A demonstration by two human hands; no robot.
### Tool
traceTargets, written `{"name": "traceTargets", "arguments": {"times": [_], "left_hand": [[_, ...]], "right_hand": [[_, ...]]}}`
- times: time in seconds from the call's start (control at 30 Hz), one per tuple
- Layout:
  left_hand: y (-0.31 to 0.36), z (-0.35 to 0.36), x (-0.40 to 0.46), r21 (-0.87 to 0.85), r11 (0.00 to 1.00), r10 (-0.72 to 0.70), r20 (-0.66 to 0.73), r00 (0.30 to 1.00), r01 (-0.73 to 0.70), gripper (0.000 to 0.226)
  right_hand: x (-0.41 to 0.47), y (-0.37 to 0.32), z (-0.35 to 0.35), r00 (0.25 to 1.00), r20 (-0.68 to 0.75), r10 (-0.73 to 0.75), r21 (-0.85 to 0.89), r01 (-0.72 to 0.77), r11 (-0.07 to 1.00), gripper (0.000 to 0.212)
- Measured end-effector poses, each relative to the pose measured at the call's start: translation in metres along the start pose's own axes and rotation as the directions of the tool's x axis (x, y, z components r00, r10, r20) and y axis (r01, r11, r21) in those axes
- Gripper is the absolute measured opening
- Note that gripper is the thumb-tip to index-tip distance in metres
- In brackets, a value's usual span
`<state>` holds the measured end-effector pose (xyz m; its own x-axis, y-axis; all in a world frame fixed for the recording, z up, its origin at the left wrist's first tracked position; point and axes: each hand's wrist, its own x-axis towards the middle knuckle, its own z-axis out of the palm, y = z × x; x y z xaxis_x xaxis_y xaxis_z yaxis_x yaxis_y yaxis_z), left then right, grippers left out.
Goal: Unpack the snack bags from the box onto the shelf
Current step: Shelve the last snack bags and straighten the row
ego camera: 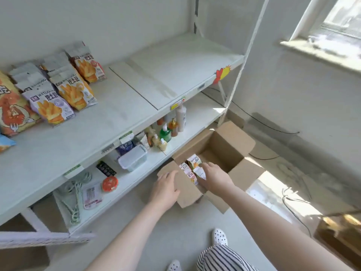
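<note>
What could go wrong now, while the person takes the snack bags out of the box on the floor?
1. The right hand grips several snack bags at once; one may slip out on the way up to the shelf.
2. The left hand presses on a flap of the box; the flap might bend, or the box might slide.
3. A black cable lies on the floor near the box; a step back might catch it.

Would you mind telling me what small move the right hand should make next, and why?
Probably lift: the right hand already grips a snack bag inside the box, while the left hand rests on its flap.
</note>
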<state>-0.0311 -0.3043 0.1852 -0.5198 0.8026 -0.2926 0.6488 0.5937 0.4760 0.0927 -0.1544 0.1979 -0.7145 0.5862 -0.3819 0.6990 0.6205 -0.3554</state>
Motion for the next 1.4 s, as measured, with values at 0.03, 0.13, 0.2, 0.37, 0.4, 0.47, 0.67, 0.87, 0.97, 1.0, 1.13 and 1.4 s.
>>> {"name": "traceTargets", "arguments": {"times": [0.03,0.13,0.2,0.37,0.4,0.47,0.67,0.87,0.97,1.0,1.13,1.4], "left_hand": [[0.007,0.006,0.001,-0.001,1.000,-0.006,0.008,1.000,0.006,0.056],[0.029,0.018,0.015,-0.023,0.999,-0.023,0.030,0.999,0.024,0.055],[0.046,0.027,0.031,-0.037,0.998,-0.045,0.036,0.998,0.047,0.055],[0.100,0.059,0.074,-0.126,0.979,-0.156,0.063,0.986,0.163,0.053],[0.108,0.068,0.080,-0.150,0.970,-0.183,0.070,0.981,0.192,0.053],[0.122,0.087,0.090,-0.168,0.955,-0.232,0.081,0.969,0.243,0.053],[0.129,0.109,0.099,-0.218,0.899,-0.373,0.069,0.925,0.379,0.054],[0.103,0.109,0.129,-0.239,0.831,-0.492,0.103,0.865,0.502,0.053],[0.088,0.113,0.163,-0.252,0.807,-0.516,0.139,0.845,0.534,0.052],[0.083,0.116,0.176,-0.259,0.795,-0.526,0.158,0.836,0.549,0.052],[0.060,0.139,0.231,-0.282,0.765,-0.544,0.198,0.815,0.579,0.047],[-0.017,0.283,0.337,-0.529,0.597,-0.645,0.130,0.753,0.603,0.044]], "right_hand": [[-0.002,0.009,-0.003,1.000,-0.005,0.011,0.002,-0.011,1.000,0.051],[-0.002,0.039,-0.016,1.000,0.002,0.018,-0.015,-0.018,1.000,0.052],[0.001,0.064,-0.027,1.000,0.005,0.009,-0.026,-0.009,1.000,0.053],[0.018,0.137,-0.051,0.999,0.036,-0.015,-0.044,0.016,0.999,0.051],[0.022,0.151,-0.055,0.999,0.048,-0.024,-0.056,0.027,0.998,0.050],[0.033,0.175,-0.064,0.996,0.076,-0.047,-0.074,0.053,0.996,0.049],[0.079,0.205,-0.072,0.977,0.190,-0.094,-0.081,0.111,0.991,0.046],[0.145,0.189,-0.064,0.950,0.274,-0.150,-0.031,0.164,0.986,0.042],[0.183,0.187,-0.055,0.938,0.319,-0.138,-0.025,0.154,0.988,0.042],[0.197,0.188,-0.049,0.933,0.332,-0.142,-0.019,0.157,0.987,0.046],[0.257,0.197,-0.020,0.915,0.378,-0.143,0.025,0.144,0.989,0.055],[0.398,0.249,0.133,0.877,0.471,-0.090,0.158,0.017,0.987,0.053]]}}
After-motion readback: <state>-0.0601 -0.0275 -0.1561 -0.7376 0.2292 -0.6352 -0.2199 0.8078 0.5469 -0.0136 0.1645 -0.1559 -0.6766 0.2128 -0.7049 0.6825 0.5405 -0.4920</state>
